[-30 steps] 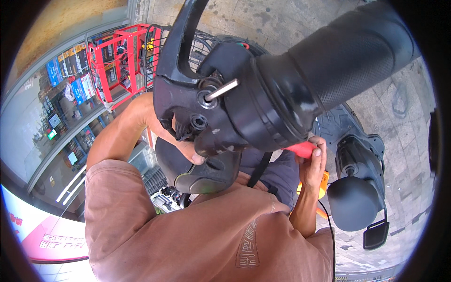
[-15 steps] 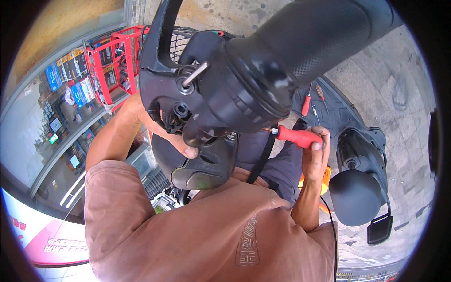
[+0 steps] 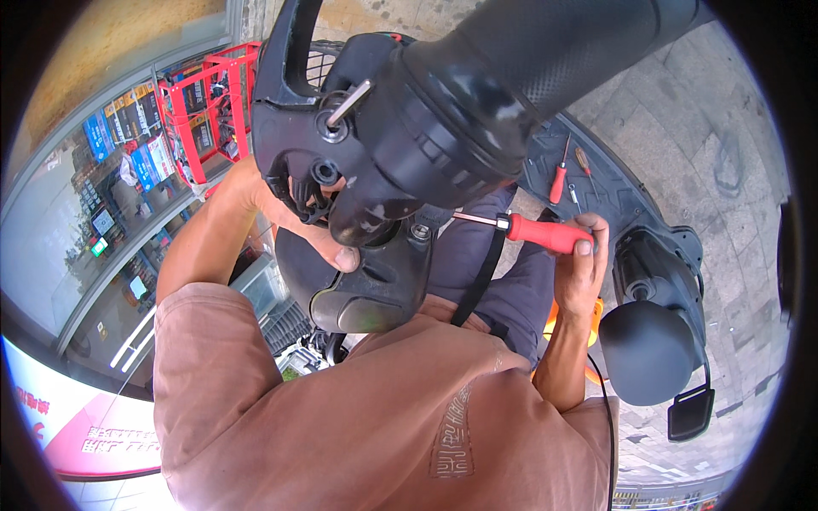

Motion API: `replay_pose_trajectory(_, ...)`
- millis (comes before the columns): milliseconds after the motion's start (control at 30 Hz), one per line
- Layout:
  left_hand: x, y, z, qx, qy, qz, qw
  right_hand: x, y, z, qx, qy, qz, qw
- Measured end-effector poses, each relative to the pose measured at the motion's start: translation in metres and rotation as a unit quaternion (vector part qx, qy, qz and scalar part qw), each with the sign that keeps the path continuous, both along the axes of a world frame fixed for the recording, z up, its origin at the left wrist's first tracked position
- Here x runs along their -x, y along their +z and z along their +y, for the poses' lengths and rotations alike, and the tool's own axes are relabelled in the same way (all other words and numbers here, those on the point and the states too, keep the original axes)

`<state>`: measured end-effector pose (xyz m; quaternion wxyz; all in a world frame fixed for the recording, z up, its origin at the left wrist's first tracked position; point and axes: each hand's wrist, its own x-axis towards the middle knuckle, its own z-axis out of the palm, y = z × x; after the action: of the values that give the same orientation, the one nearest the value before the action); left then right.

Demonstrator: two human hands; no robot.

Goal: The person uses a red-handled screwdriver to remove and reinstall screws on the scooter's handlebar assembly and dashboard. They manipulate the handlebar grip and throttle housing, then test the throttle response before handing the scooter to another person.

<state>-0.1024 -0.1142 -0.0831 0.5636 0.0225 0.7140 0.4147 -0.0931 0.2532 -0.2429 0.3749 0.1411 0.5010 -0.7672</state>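
My right hand (image 3: 586, 251) grips the red handle of a screwdriver (image 3: 545, 234), thumb and fingers round its end. The metal shaft points left, its tip by the underside of the black handlebar assembly (image 3: 460, 119); whether it touches a screw I cannot tell. My left hand (image 3: 307, 226) is wrapped round the black plastic housing (image 3: 358, 294) below the handlebar, the thumb lying on its top and most fingers hidden behind. A brake lever (image 3: 298, 51) and a metal pin (image 3: 349, 104) stick out of the assembly above my left hand.
Another red-handled screwdriver (image 3: 558, 183) and a wooden-handled one (image 3: 583, 162) lie on the scooter's dark footboard (image 3: 626, 183). A rounded black part (image 3: 648, 353) stands at right, beside a yellow object (image 3: 596, 319). A red rack (image 3: 192, 119) stands by the shop window at left.
The screwdriver has shifted slightly up and right, and more of its shaft shows. My right hand has moved with it. The left hand keeps its hold on the housing.
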Motion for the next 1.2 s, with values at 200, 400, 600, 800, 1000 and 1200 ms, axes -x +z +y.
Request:
replay_pose_trajectory(200,0.004,0.006,0.003,0.005,0.011,0.003,1.0,0.009,0.007,0.0,-0.047,0.042,-0.048,0.997)
replay_pose_trajectory(400,0.019,0.027,0.016,0.029,0.044,0.014,0.999,0.005,0.004,-0.008,0.017,-0.067,0.041,0.997)
replay_pose_trajectory(600,0.036,0.036,0.018,0.056,-0.034,-0.001,0.998,0.004,0.003,-0.005,-0.052,0.014,-0.061,0.997)
replay_pose_trajectory(800,0.021,0.02,0.014,0.027,-0.004,-0.002,1.0,0.002,0.0,-0.008,0.03,-0.023,-0.008,0.999)
replay_pose_trajectory(1000,0.01,0.01,0.008,-0.015,0.034,0.01,0.999,0.001,-0.008,-0.005,0.049,-0.048,-0.026,0.997)
replay_pose_trajectory(1200,0.007,0.009,0.007,-0.036,0.07,0.016,0.997,0.003,-0.012,-0.004,-0.061,0.024,-0.115,0.991)
